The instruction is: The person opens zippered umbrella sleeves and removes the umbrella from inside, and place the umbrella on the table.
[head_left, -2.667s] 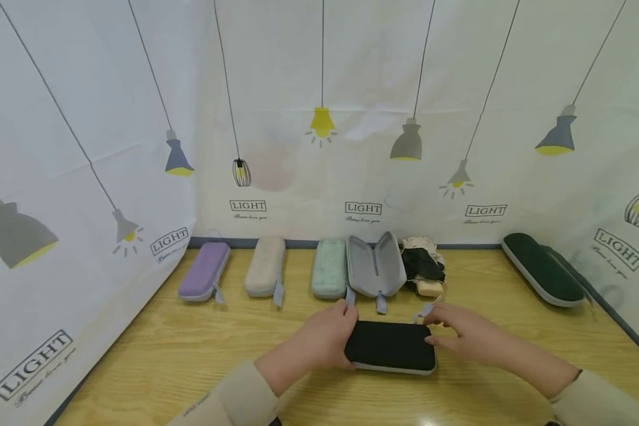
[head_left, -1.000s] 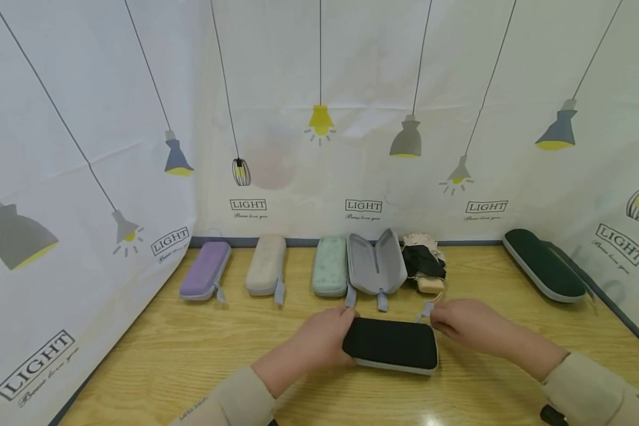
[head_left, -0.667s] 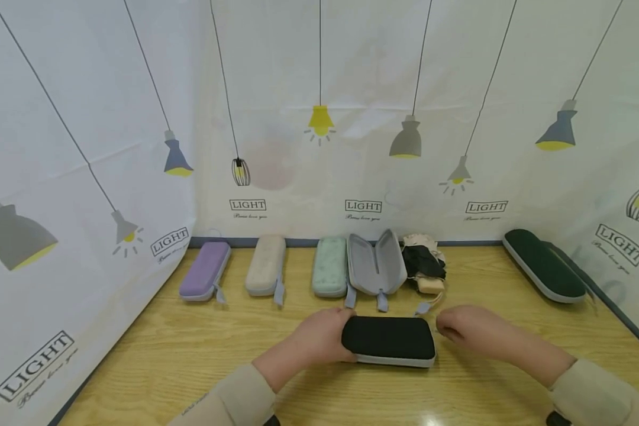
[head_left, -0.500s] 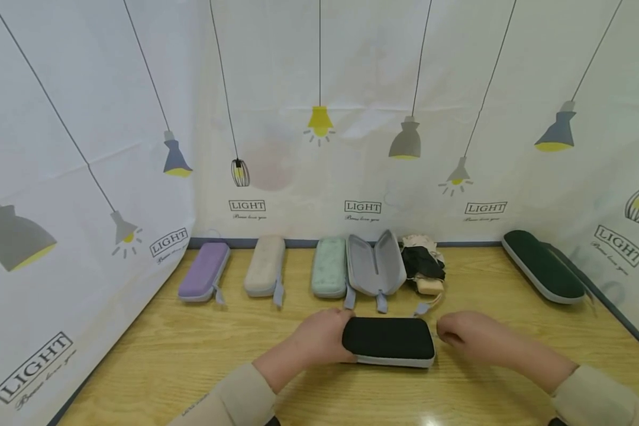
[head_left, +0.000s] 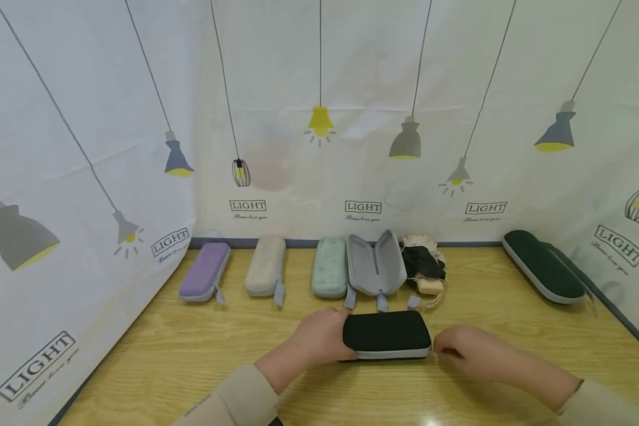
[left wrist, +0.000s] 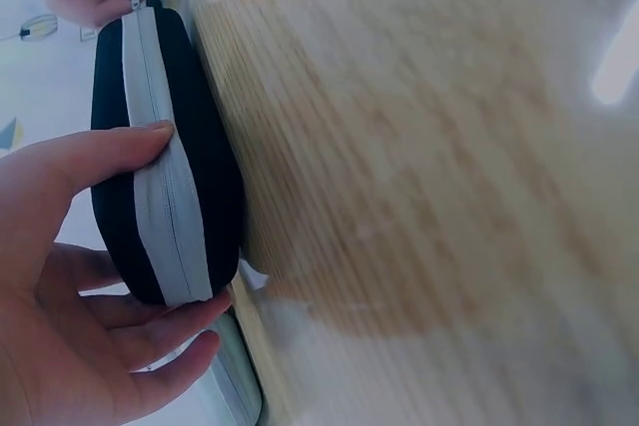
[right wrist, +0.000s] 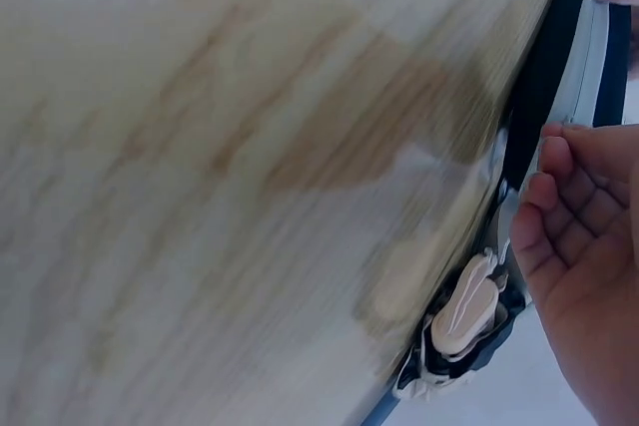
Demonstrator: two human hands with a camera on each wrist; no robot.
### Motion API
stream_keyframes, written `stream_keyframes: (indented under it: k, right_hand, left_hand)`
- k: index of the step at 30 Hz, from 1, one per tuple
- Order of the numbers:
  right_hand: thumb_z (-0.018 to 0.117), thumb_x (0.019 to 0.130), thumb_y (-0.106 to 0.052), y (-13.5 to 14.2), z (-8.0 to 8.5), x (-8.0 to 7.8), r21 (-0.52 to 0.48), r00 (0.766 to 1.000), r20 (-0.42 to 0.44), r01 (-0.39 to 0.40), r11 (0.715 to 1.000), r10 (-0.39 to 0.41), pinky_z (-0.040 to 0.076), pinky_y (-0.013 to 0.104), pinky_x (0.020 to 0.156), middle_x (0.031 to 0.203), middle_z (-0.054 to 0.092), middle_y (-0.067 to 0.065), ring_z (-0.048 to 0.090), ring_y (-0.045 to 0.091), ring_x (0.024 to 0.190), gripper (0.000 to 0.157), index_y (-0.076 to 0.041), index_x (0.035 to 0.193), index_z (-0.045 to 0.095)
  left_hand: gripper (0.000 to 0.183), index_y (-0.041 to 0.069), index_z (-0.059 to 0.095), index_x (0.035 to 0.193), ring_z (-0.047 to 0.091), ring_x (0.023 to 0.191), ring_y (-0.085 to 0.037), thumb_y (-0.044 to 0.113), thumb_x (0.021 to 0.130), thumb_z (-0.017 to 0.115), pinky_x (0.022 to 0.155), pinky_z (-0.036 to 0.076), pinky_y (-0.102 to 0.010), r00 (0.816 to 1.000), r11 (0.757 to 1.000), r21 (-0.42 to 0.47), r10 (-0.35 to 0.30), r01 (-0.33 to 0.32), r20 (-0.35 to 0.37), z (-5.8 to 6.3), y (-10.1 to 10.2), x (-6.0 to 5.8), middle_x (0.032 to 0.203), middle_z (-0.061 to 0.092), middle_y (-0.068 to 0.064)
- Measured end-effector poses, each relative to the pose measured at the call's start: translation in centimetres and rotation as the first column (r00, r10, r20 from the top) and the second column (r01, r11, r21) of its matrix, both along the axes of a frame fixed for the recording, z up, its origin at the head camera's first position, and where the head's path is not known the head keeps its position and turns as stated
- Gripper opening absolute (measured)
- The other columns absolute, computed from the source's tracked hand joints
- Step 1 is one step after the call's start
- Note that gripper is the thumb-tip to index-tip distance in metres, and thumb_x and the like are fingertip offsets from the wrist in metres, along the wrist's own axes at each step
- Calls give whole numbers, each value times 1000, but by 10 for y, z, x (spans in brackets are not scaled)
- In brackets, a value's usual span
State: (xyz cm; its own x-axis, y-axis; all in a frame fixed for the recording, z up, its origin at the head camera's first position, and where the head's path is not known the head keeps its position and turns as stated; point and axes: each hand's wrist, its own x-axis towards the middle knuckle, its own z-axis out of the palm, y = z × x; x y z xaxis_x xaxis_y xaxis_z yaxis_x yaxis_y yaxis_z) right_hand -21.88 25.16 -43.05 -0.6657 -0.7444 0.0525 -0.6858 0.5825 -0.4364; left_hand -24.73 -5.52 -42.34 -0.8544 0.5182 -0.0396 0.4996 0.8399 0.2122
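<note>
Black case [head_left: 387, 331], one: was held over the surface [head_left: 191, 358], before the opened grey case [head_left: 363, 273]. Left hand [head_left: 322, 336]: gripped one end. Right hand [head_left: 467, 349]: apparently pinched the zipper pull [left wrist: 136, 3] opposite. Mint case [head_left: 329, 269], one: lay behind.

White backdrop sheet [head_left: 282, 65] hanging behind desk [head_left: 154, 355], wrapping round left and right sides, creasing in places. Printed pendant lamps [head_left: 404, 143] dangling on thin dark cords [head_left: 320, 53], shades showing gray, blue, yellow. Boxed "LIGHT" labels [head_left: 247, 206] repeating lower down, script [head_left: 250, 216] running beneath. Faint pinkish patch [head_left: 271, 165] showing left of center. Dark blue strip [head_left: 298, 242] running along desk's far edge. Desk showing yellowish wood grain, reflecting bright glare spot [left wrist: 619, 57].
</note>
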Motion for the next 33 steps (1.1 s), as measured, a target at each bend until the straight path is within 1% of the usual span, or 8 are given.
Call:
stream_keyframes:
  k: [5, 10, 13, 17, 19, 24, 29, 33]
  right_hand:
    - [68, 87, -1, -10, 1, 5, 29, 997, -71, -6, 1000, 8, 51, 27, 62, 82, 63, -14, 56, -1, 73, 16, -16, 84, 67]
    - [67, 87, -1, -23, 4, 11, 44, 996, -92, 24, 999, -20, 44, 23, 56, 73, 56, -18, 45, -3, 62, 20, -19, 78, 64]
    - [67, 87, -1, -31, 6, 14, 52, 993, -116, 42, 998, -36, 37, 21, 52, 65, 49, -17, 36, -2, 57, 25, -20, 72, 60]
    - [65, 88, -2, -42, 7, 16, 76, 990, -127, 65, 995, -55, 30, 22, 52, 61, 41, -16, 29, 0, 55, 29, -22, 69, 56]
    - [65, 89, -2, -48, 7, 16, 79, 989, -138, 63, 995, -52, 29, 22, 51, 60, 39, -16, 28, 1, 54, 30, -22, 68, 55]
    - [66, 88, -3, -65, 5, 17, 66, 986, -163, 39, 997, -28, 31, 21, 51, 60, 42, -17, 32, 0, 53, 29, -22, 68, 58]
    - [67, 87, -4, -78, 2, 16, 51, 985, -170, 28, 998, -19, 40, 21, 51, 62, 52, -16, 44, -3, 54, 23, -20, 71, 63]
    - [69, 87, -6, -80, 0, 16, 45, 986, -165, 37, 998, -29, 48, 24, 56, 71, 61, -13, 55, 0, 62, 15, -18, 78, 68]
  left_hand:
    - [74, 7, 62, 124, 64, 93, -17, 46, 66, 88, 77, 52, -30, 1000, 1000, -10, -1, 1, -25, 2, 2, 3, 105, 67, -5]
    - [77, 5, 61, 124, 64, 93, -18, 47, 66, 87, 77, 53, -30, 999, 1000, -23, -8, 7, -41, 3, 3, 6, 104, 67, -6]
    - [77, 4, 61, 124, 64, 92, -18, 48, 66, 87, 77, 53, -30, 999, 1000, -29, -8, 6, -40, 4, 4, 8, 103, 67, -6]
    - [76, 4, 62, 122, 64, 90, -18, 51, 67, 86, 76, 53, -31, 999, 999, -46, -2, 0, -43, 5, 6, 10, 101, 66, -6]
    - [76, 4, 62, 121, 64, 90, -18, 52, 67, 85, 76, 53, -31, 999, 998, -58, 2, -4, -39, 5, 7, 11, 102, 66, -7]
    - [75, 5, 62, 120, 64, 90, -19, 54, 67, 85, 75, 53, -32, 999, 998, -68, 11, -14, -40, 3, 8, 14, 102, 66, -7]
    - [71, 5, 63, 115, 63, 87, -18, 55, 68, 84, 73, 53, -32, 999, 998, -58, 16, -18, -35, 2, 9, 16, 97, 65, -6]
    - [76, 6, 61, 118, 63, 86, -18, 59, 68, 82, 72, 52, -32, 1000, 998, -62, 30, -29, 10, 3, 7, 18, 98, 65, -6]
